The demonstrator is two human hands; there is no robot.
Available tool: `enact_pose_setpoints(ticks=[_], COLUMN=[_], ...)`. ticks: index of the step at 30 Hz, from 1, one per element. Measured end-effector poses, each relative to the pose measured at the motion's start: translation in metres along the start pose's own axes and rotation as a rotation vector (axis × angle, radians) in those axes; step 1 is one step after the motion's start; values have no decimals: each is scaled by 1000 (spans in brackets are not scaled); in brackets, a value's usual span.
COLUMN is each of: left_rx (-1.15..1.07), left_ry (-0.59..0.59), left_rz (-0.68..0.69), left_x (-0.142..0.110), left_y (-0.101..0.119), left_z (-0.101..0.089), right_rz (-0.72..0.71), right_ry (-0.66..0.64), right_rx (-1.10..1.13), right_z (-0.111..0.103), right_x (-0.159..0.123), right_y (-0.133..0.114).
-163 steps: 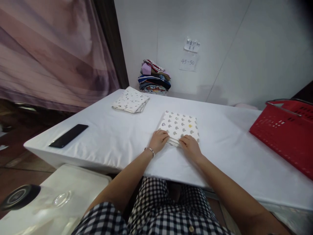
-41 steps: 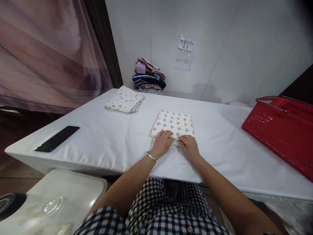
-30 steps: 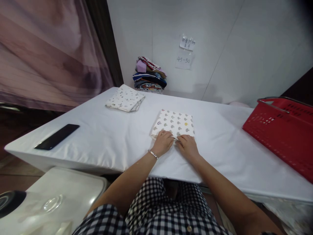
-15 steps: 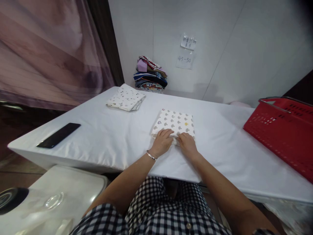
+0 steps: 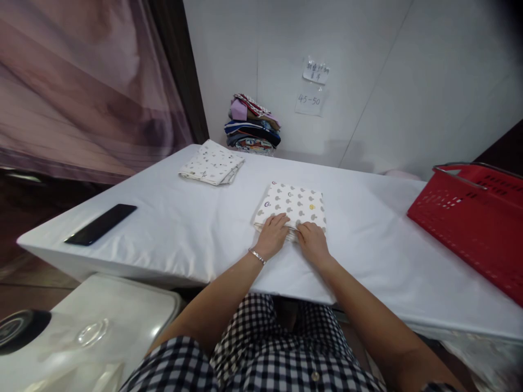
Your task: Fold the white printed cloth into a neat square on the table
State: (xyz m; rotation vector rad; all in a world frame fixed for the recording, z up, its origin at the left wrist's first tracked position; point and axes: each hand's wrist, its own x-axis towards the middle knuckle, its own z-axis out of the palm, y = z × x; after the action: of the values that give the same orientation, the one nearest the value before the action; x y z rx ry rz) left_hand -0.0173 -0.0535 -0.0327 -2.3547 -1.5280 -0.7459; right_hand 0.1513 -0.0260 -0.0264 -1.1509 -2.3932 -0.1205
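Observation:
A folded white cloth (image 5: 295, 200) with grey mushroom-like prints and a few coloured ones lies flat on the white-covered table (image 5: 196, 228) in front of me. My left hand (image 5: 274, 235) grips its near edge, fingers on top and thumb toward the fold. Close beside it, my right hand (image 5: 311, 239) pinches the same edge. Several layers show between the two hands; the thumbs are partly hidden. Farther off to the left rests a second folded white cloth (image 5: 212, 162) with small dark prints, which neither hand touches.
A black phone (image 5: 101, 224) lies near the table's left edge. On the right stands a red plastic basket (image 5: 469, 218) with a metal handle. Folded fabrics (image 5: 252, 126) are stacked behind the table by the wall. A white surface (image 5: 134, 310) sits lower left.
Both hands keep hold of the cloth's near edge in almost the same place. The view has shifted very slightly.

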Motion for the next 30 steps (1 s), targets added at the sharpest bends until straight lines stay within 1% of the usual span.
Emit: enact_pose_setpoints(ticks=[8,12,16,23,27,30], left_rx=[-35,-54,-95,-228,-228,-199], left_ry=[52,52,55,47,56,41], left_rz=[-24,-34,-38,-89,-114,-98], left_x=[-1,0,0,-3,-4,-4], left_y=[4,5,6,-2,-8,-10], left_z=[-6,-9,-11,-17,-19,-16], right_rz=[-15,-33,-33,-30,-29,-31], right_ry=[-36,-80,-112,-51,-38,-30], right_rx=[7,12,-27,-23,-5,-7], right_z=[-5,-9,-7,-1,-2,-2], right_x=[-3,-2,1,-1,-2,-3], right_y=[-1,0,2,3,3,3])
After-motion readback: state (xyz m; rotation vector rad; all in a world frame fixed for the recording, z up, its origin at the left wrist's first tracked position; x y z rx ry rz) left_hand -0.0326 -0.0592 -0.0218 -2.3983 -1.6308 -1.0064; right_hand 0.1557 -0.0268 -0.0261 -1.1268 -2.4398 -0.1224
